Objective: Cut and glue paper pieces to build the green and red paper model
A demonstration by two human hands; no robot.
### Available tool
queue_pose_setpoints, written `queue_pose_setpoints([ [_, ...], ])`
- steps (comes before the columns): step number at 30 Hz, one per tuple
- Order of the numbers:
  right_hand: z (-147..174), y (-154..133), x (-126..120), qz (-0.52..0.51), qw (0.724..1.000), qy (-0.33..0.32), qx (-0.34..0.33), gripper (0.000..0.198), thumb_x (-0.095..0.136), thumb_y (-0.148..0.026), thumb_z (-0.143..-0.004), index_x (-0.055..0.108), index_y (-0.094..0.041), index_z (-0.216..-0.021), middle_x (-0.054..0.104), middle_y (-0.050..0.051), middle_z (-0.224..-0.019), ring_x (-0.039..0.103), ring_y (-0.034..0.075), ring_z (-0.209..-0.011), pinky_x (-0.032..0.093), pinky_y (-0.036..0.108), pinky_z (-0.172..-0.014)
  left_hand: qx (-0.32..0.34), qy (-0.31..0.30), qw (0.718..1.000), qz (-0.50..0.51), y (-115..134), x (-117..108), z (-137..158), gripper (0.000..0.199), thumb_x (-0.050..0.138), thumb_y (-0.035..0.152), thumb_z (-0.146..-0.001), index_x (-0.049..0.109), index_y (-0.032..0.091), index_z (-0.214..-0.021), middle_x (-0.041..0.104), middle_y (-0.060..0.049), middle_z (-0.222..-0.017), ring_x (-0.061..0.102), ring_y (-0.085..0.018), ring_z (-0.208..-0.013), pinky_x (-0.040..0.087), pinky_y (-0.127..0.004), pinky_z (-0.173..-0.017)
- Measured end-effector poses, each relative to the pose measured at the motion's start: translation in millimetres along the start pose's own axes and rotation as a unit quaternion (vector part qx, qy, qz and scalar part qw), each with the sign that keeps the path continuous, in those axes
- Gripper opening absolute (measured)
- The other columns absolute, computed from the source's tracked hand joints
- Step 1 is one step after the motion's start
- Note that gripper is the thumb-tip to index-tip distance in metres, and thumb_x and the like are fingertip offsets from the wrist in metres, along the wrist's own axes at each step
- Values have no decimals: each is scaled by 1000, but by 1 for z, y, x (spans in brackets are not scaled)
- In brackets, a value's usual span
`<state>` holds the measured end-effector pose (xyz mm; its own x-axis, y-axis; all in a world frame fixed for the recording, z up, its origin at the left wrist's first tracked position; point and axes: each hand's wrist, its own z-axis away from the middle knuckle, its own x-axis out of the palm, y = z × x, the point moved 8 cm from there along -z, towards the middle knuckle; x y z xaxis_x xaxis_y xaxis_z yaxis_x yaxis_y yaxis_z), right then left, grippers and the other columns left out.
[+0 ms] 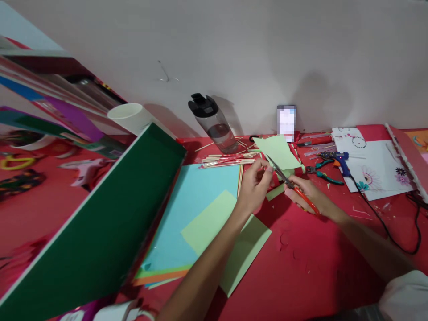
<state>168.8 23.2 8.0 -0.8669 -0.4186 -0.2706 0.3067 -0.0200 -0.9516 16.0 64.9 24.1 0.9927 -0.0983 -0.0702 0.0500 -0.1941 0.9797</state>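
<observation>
My left hand (pixel 254 183) pinches the near-left edge of a light green sheet of paper (pixel 280 150), raised above the table. In my right hand (pixel 308 191) is a pair of scissors (pixel 306 201) with orange-red handles, its blades pointing up and left at the sheet's lower edge. Whether the blades touch the paper I cannot tell. Below my left forearm lie two more light green pieces, one (pixel 209 223) on a stack of coloured paper (pixel 197 183) topped by a light blue sheet, the other (pixel 247 254) partly on the red table.
A water bottle (pixel 216 127) and a phone (pixel 286 122) stand by the wall. Wooden sticks (pixel 227 159) lie behind the paper stack. Pliers (pixel 326 174) and a blue glue gun (pixel 343 164) with a trailing cable sit right. A dark green board (pixel 110 214) rises at left.
</observation>
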Motion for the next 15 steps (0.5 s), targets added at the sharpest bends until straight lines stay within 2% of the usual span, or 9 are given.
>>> queue_pose_setpoints([
  [4, -1, 6, 2, -26, 999, -31, 21, 32, 67, -53, -98, 57, -22, -97, 47, -8, -66, 40, 9, -52, 33, 21, -48, -15, 5, 1000, 17, -5, -4, -3, 21, 61, 37, -94, 51, 23, -81, 53, 7, -57, 55, -12, -50, 45, -25, -54],
  [9, -1, 8, 2, -56, 997, -54, 20, 43, 57, -65, -100, 57, -22, -103, 48, -7, -66, 44, 9, -50, 35, 20, -44, -13, 4, 1000, 11, -5, -6, -5, 21, 61, 35, -92, 51, 23, -78, 53, 7, -60, 54, -11, -50, 46, -25, -55],
  [15, 1, 6, 1, -55, 996, -62, 17, 44, 63, -67, -98, 56, -24, -103, 47, -7, -67, 42, 9, -52, 35, 19, -46, -14, -7, 1000, 5, -6, -6, -5, 20, 62, 35, -92, 52, 23, -79, 55, 6, -59, 56, -12, -53, 46, -25, -56],
])
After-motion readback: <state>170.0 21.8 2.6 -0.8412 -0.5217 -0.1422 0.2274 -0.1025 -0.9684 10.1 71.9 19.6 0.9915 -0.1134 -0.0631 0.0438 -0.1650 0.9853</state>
